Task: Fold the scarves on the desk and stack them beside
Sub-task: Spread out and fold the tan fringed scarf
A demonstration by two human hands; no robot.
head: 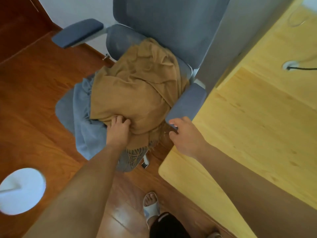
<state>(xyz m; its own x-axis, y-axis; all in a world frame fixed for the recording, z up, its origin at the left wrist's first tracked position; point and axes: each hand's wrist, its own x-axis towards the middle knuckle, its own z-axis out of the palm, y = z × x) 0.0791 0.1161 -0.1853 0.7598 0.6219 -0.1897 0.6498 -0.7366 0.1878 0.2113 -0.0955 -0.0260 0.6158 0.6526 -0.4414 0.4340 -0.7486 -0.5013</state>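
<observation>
A mustard-brown scarf [137,86] lies crumpled on the seat of a blue-grey office chair [164,23], its fringe hanging over the front edge. Under it lies a blue-grey scarf [85,121], spilling off the seat's left side. My left hand [118,131] has its fingers curled into the brown scarf's near edge. My right hand [183,134] grips the front end of the chair's right armrest [188,102], thumb below it. The light wooden desk [257,126] stands to the right.
A cable comes out of a grommet [291,66] in the desk. A round white stand base [22,191] sits on the wooden floor at the lower left. My foot in a white slide sandal [151,205] is below the chair. The chair's left armrest [77,32] juts left.
</observation>
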